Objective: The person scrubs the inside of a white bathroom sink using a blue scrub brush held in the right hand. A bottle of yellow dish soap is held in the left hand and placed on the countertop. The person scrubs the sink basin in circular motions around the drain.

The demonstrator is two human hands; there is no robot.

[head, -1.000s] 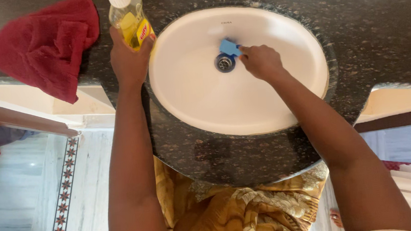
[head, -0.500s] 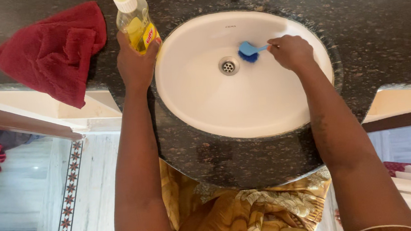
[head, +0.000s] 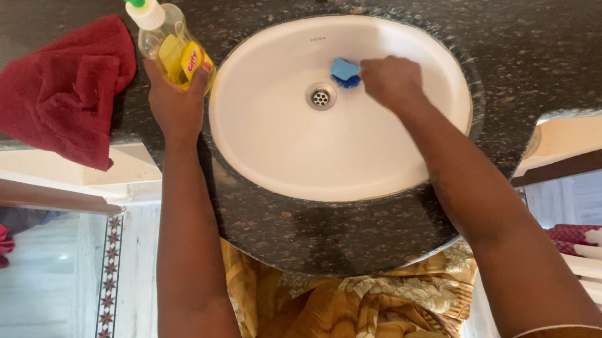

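A red cloth (head: 55, 91) lies at the counter's (head: 554, 45) left end. The left hand (head: 175, 104) grips a yellow bottle (head: 169, 44) upright beside the sink (head: 257, 144). The right hand (head: 392, 81), arm outstretched, closes on a blue brush (head: 343, 71) pressed just beside the drain (head: 321, 97). The basin looks clean, probably mid-scrub; no foam shows.

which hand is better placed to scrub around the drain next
Right. The right hand holds the blue brush inside the sink, just beside the drain; the left hand grips the yellow bottle on the counter.
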